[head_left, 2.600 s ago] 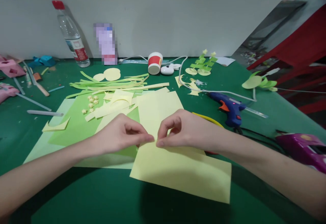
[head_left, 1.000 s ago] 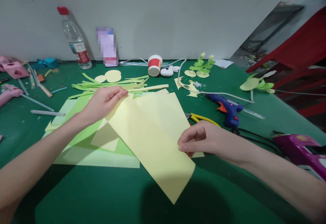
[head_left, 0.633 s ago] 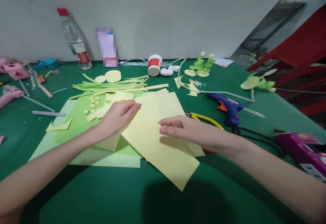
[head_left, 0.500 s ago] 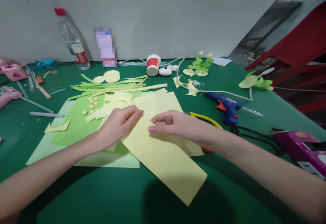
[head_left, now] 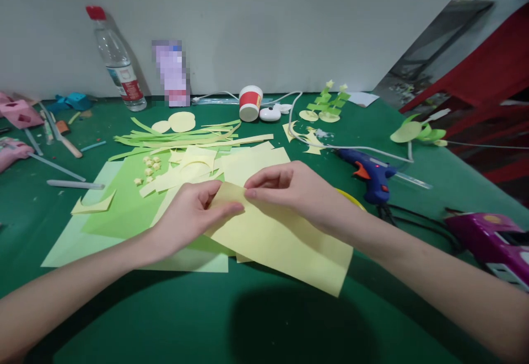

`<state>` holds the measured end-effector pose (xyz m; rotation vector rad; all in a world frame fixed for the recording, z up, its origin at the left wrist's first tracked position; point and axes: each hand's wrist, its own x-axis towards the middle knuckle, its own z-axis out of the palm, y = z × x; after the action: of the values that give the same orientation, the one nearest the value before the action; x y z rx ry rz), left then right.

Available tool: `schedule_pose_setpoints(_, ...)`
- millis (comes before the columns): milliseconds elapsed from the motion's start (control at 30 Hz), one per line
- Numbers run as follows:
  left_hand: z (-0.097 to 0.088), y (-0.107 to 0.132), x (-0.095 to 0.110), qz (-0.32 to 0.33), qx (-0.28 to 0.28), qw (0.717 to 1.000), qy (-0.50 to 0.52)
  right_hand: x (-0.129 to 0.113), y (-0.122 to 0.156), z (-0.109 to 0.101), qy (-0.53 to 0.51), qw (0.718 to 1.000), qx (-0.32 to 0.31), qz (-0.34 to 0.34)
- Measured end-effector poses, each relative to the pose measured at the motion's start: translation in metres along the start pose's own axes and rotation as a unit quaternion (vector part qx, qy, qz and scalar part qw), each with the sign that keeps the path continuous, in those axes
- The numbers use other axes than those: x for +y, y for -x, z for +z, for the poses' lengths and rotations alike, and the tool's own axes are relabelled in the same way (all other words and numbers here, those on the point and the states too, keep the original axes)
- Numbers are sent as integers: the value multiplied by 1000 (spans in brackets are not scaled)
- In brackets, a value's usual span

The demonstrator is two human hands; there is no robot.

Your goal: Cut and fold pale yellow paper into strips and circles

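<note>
A long pale yellow paper strip (head_left: pixel 285 237) slants down to the right between my hands, above the table. My left hand (head_left: pixel 188 215) pinches its upper left end, thumb on top. My right hand (head_left: pixel 285 187) grips the upper edge of the same end between thumb and fingers. Beneath lie more pale yellow sheets (head_left: pixel 252 160), a bright green sheet (head_left: pixel 124 204) and a light green sheet (head_left: pixel 165 262). Several small folded paper stars (head_left: pixel 149 171) rest on the green sheet, beside yellow paper scraps (head_left: pixel 165 182).
Green paper strips (head_left: pixel 173 140) and paper discs (head_left: pixel 182 122) lie behind. At the right are a blue glue gun (head_left: pixel 372 176), a white cable (head_left: pixel 359 149) and a purple power strip (head_left: pixel 483 242). A paper cup (head_left: pixel 250 103) and a bottle (head_left: pixel 119 71) stand at the back.
My right hand has closed on the strip's edge. The strip has been raised and turned, its far end swinging up and right. My left thumb has moved onto the strip.
</note>
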<state>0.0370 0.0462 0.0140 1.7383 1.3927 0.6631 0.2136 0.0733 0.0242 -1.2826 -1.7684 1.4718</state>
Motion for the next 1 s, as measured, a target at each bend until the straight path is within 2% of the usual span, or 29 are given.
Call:
schedule_pose_setpoints(267, -1, -1, -1, 88, -8, 995, -36, -7, 7, 7, 142, 988, 28, -57)
schedule_pose_setpoints(667, 1, -1, 1, 144, 33, 983, -109, -9, 9, 15, 300, 950, 52, -68)
schedule_pose_setpoints(767, -1, -3, 2, 131, 25, 987, -95, -8, 7, 16, 304, 947, 54, -86)
schedule_pose_setpoints(900, -14, -17, -6, 56, 18, 997, -55, -6, 7, 10, 292, 950, 72, -84)
schedule_pose_setpoints(1000, -28, -26, -14, 10, 52, 998, -31, -3, 9, 0, 264, 959, 86, -63)
